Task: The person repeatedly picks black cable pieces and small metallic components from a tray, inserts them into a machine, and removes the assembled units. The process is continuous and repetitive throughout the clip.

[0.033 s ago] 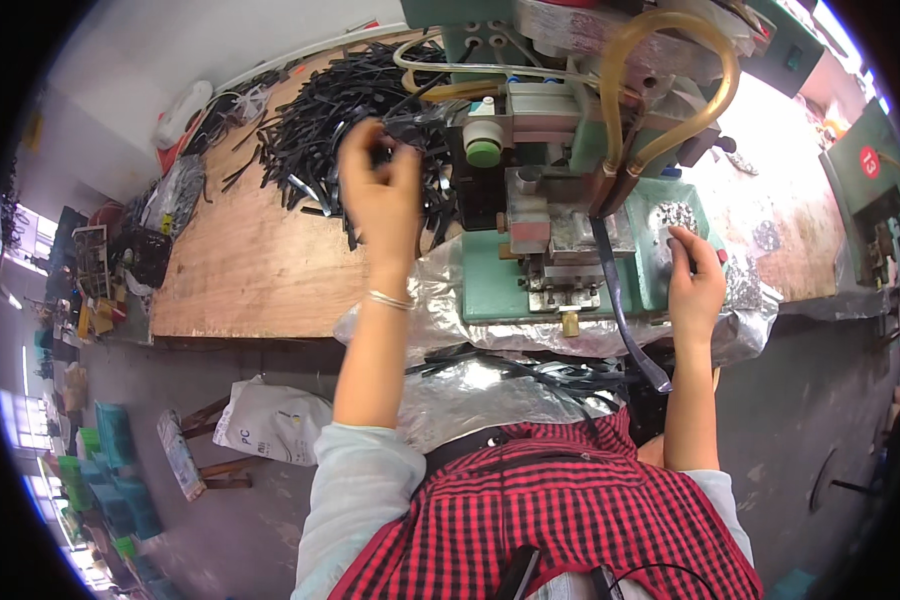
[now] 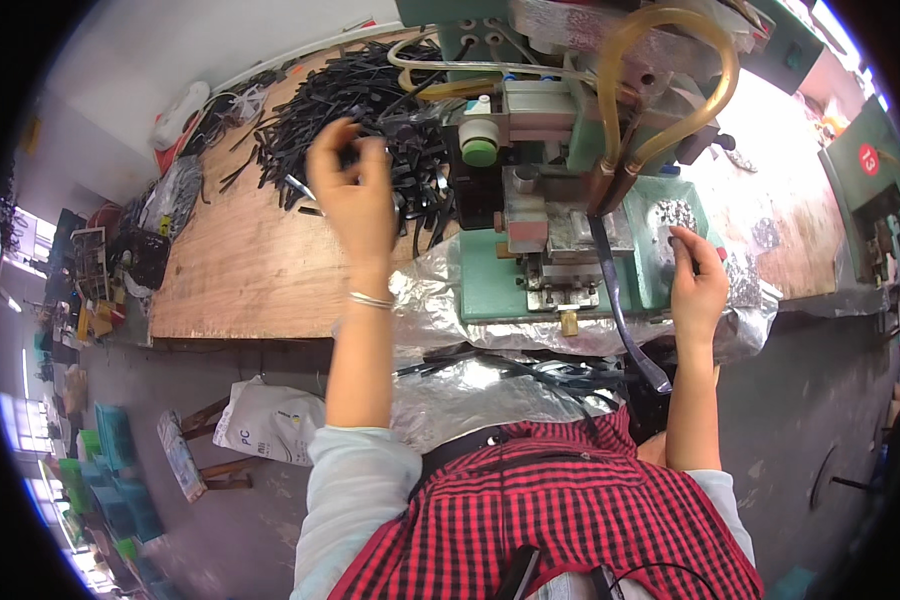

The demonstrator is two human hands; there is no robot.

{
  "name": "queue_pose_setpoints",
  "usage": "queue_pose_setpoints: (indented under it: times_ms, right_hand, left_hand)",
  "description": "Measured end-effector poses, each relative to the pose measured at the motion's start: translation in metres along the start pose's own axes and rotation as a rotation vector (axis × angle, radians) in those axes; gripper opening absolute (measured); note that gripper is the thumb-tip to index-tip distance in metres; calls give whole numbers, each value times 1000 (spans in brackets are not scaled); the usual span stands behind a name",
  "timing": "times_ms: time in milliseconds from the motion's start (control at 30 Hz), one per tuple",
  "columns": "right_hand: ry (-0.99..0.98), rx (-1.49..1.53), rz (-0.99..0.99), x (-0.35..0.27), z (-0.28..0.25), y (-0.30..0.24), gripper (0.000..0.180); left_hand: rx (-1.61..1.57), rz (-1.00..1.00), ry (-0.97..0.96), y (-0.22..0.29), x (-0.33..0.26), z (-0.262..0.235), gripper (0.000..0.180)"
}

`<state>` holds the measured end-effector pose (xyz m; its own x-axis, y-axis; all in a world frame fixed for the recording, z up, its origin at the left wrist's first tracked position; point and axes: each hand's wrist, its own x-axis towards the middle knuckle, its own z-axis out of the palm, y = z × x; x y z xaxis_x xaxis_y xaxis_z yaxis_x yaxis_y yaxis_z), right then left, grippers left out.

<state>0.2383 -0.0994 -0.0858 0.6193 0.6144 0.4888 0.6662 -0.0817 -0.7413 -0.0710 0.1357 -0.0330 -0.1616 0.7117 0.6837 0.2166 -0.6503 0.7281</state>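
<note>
My left hand (image 2: 353,200) hovers over a heap of dark eyeglass temples (image 2: 310,115), fingers curved, with thumb and forefinger apart and nothing visible between them. My right hand (image 2: 698,285) is at the green tray (image 2: 652,280), where small metal pieces (image 2: 676,213) lie. Its thumb and forefinger are pinched together, and whatever they hold is too small to make out. Between my hands stands a green bench machine (image 2: 485,275) with a metal fixture (image 2: 565,285). One dark temple (image 2: 615,290) hangs from the machine's copper-coloured jaws (image 2: 602,185), its curved end toward me.
Looped yellowish hoses (image 2: 725,80) arch over the machine. Plastic sheeting (image 2: 425,290) covers the edge of the wooden table (image 2: 240,270). More dark strips (image 2: 550,372) lie on sheeting near my lap. A white sack (image 2: 270,420) rests on a stool at the left.
My left hand has shifted left above the heap. My right hand and the temple in the machine look nearly unchanged.
</note>
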Motion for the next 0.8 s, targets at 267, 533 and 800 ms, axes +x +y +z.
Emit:
queue_pose_setpoints:
  times_ms: [267, 533, 800]
  right_hand:
    - [27, 115, 40, 11, 13, -7, 13]
    - [113, -39, 103, -24, -32, 8, 13]
    - [-19, 274, -162, 9, -18, -93, 14]
  left_hand:
    - [1100, -348, -430, -71, 44, -48, 44]
    - [264, -712, -427, -125, 2, -95, 21]
    - [-222, -885, -495, -49, 3, -54, 15]
